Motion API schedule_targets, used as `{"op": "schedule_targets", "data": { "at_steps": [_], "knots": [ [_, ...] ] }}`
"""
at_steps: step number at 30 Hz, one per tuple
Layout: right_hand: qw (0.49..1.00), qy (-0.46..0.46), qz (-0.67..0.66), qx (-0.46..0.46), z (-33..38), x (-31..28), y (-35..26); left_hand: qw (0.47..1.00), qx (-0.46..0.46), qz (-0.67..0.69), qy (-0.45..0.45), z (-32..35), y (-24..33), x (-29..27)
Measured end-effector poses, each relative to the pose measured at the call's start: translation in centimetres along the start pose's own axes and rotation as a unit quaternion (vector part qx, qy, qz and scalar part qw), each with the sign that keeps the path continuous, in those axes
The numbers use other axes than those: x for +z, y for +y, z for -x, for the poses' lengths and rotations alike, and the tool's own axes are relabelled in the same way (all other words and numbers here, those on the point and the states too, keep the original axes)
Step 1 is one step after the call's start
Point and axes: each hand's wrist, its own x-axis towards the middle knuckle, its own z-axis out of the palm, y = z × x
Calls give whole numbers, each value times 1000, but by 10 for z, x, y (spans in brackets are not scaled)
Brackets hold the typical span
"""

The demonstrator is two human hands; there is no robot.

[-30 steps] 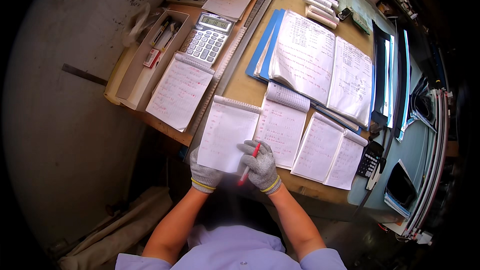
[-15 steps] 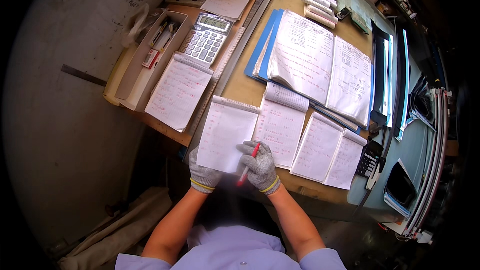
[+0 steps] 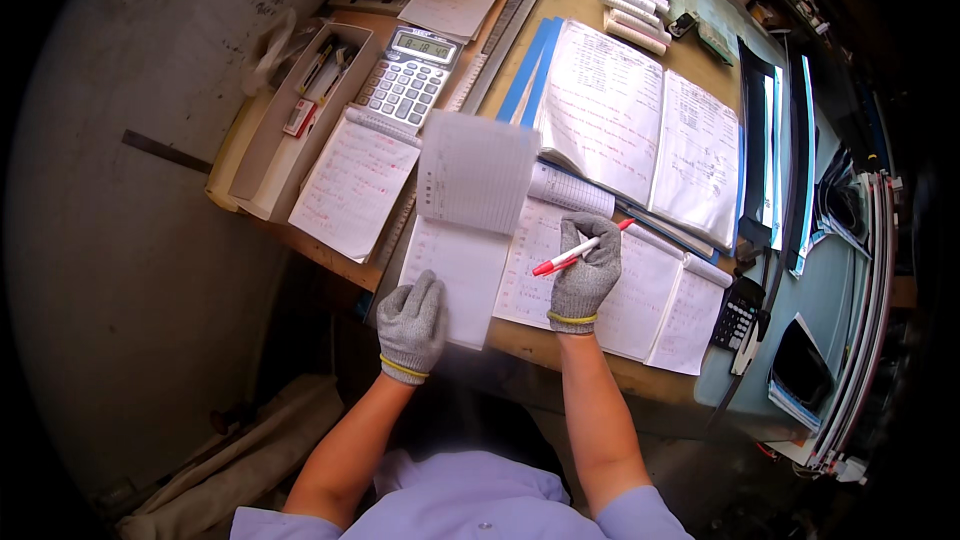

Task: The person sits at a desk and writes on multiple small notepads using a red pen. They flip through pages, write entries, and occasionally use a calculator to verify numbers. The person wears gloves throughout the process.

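My left hand (image 3: 412, 328), in a grey knit glove with a yellow cuff, lies with its fingers flat on the lower left edge of a notepad (image 3: 455, 280). A lined page (image 3: 478, 175) of this pad is raised over its top and slightly blurred; the page below shows little writing. My right hand (image 3: 588, 265), gloved the same way, is closed around a red-and-white pen (image 3: 572, 258). It is over a second notepad (image 3: 530, 270) with red handwriting, right of the first, and the pen points left.
A blue binder with open handwritten sheets (image 3: 605, 120) lies beyond my right hand. On the left are a silver calculator (image 3: 405, 85), a written pad (image 3: 350, 185) and a cardboard box of pens (image 3: 300, 120). More pads (image 3: 635, 290) and a black calculator (image 3: 737, 312) are at right.
The pad's top page has been turned up and away. My right hand has moved right and up with the pen, off the pad. My left fingers now lie on top of the pad's page.
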Motion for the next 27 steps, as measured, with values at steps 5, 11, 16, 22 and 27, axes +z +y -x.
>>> {"op": "schedule_targets", "data": {
  "at_steps": [5,11,16,22,27],
  "knots": [
    [998,-15,64,-16,19,-30,6,1000,-11,13,7,4,0,-2],
    [988,-24,148,-44,60,-93,26,999,-1,37,28,5,-2,-3],
    [976,-38,196,-86,79,-140,25,999,-4,42,18,6,-2,-4],
    [954,-59,278,-91,97,-182,18,999,15,18,25,4,0,-2],
    [933,-94,332,-104,113,-204,10,999,36,-3,33,2,1,0]
  ]
}}
